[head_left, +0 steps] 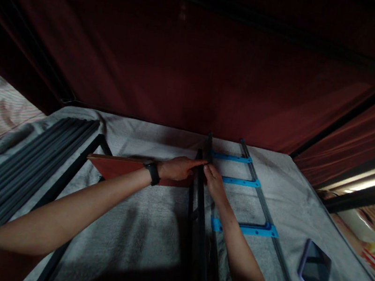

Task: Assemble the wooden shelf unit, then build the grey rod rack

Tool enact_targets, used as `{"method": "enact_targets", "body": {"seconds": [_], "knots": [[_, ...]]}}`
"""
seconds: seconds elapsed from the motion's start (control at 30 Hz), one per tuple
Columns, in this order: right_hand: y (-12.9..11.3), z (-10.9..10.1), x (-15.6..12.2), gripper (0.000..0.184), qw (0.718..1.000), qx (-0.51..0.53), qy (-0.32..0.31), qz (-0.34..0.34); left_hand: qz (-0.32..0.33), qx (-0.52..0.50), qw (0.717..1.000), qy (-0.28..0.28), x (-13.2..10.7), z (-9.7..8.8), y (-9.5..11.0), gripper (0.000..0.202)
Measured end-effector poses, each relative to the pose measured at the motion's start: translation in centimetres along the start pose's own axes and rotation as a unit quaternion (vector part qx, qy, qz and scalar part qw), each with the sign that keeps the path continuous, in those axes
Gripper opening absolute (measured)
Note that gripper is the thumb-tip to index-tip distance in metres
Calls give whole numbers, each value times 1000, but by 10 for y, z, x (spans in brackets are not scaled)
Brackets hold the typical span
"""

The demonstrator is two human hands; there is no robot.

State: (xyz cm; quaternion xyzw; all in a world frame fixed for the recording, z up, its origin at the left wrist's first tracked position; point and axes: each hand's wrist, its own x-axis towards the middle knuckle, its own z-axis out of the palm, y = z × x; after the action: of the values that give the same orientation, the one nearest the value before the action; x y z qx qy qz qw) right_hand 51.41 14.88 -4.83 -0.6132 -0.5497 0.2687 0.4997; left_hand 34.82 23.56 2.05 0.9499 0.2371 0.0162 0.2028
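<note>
A black metal frame [201, 204] stands on the cloth-covered surface, with a reddish-brown board [119, 165] running across to its other black side [67, 183]. My left hand [178, 168], a dark watch on its wrist, is at the board's right end. Its index finger reaches over the frame's upright and the other fingers curl in against it. My right hand [215, 180] is closed at the upright's outer side, fingertips meeting near the left index finger. Whatever small thing lies between those fingertips is too hidden to make out.
Right of the frame lies a ladder-like rack [248, 229] of grey tubes with blue crosspieces. A phone [315, 270] rests farther right on the grey cloth [292, 200]. Several grey ribbed tubes [30, 168] lie at left. Dark red fabric [191, 74] walls the back.
</note>
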Motion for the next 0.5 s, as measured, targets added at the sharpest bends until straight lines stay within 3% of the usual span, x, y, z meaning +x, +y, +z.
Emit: {"method": "enact_targets", "body": {"seconds": [0.1, 0.2, 0.5], "knots": [[-1, 0, -4, 32, 1000, 8, -3, 20, -2, -1, 1000, -2, 0, 0, 0, 63], [-1, -1, -5, 29, 1000, -18, -3, -2, -4, -5, 1000, -7, 0, 0, -1, 65], [1, -1, 1, 36, 999, 21, -17, 28, -2, -2, 1000, 0, -1, 0, 0, 66]]}}
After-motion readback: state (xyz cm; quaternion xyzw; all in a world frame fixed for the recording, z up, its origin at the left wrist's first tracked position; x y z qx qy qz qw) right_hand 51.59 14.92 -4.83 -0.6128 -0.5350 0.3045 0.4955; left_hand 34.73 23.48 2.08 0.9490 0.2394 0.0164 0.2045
